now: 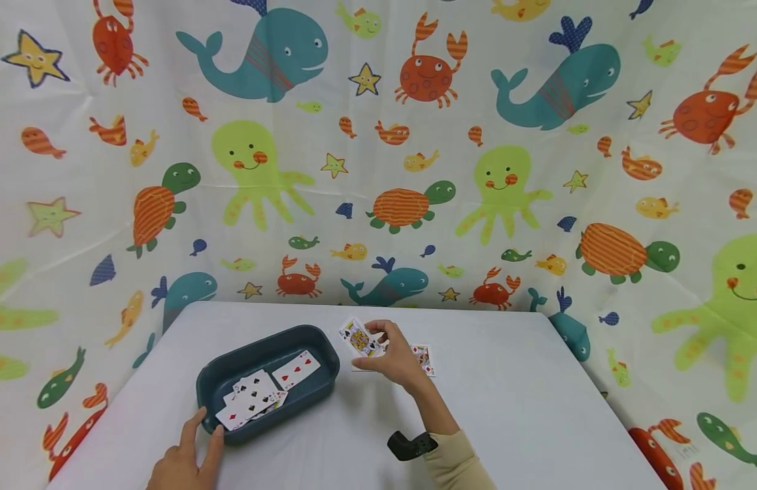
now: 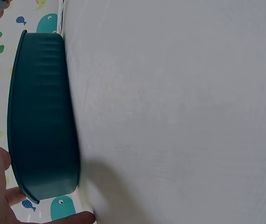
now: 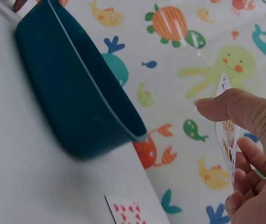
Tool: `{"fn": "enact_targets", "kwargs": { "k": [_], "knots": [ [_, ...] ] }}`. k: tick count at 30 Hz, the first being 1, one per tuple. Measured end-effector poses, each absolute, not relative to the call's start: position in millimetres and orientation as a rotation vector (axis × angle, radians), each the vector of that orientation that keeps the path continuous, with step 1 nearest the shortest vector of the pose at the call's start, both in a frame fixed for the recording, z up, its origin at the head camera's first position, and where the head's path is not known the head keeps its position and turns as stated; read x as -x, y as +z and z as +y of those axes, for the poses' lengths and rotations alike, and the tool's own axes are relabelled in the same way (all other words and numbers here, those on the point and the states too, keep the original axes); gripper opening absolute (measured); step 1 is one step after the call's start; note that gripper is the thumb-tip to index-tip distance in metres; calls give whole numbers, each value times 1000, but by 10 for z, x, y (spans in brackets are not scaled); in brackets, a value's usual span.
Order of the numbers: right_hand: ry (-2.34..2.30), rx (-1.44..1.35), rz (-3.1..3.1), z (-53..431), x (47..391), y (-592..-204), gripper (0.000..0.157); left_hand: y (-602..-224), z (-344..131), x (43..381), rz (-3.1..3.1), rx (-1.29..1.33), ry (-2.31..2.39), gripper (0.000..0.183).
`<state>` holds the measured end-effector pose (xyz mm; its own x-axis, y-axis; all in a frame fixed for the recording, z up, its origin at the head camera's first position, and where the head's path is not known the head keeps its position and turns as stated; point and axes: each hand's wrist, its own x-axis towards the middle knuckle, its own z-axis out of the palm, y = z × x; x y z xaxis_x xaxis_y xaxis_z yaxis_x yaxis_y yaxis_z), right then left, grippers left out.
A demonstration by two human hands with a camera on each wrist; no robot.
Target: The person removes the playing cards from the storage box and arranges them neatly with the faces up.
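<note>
A dark green oblong plastic tub stands at the table's left, with several playing cards lying face up inside. My left hand holds the tub's near left corner, thumb and a finger on either side of the rim. In the left wrist view, the tub's outer wall hides what it contains. Between thumb and fingers, my right hand pinches a face card of spades, raised and tilted right of the tub. Past that hand shows a red-suited face card, partly covered by it.
A card with red hearts lies on the white tabletop below the right hand. Behind the table hangs a curtain printed with sea animals. A dark band is on the right wrist.
</note>
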<state>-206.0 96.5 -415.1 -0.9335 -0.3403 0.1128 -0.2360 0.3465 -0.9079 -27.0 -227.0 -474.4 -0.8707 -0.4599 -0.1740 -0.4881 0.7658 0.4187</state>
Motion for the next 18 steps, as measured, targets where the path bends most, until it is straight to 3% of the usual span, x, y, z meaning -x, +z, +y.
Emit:
{"fn": "enact_targets", "kwargs": {
  "k": [7,18],
  "knots": [
    [-1721,369,2524,1253,2097,-4255,66,-4760,-2256,271,2895,803,702,76],
    [-1803,155,2560,1585,2145,-4371,69,-4803,-2275,304,2894,816,702,71]
  ]
}}
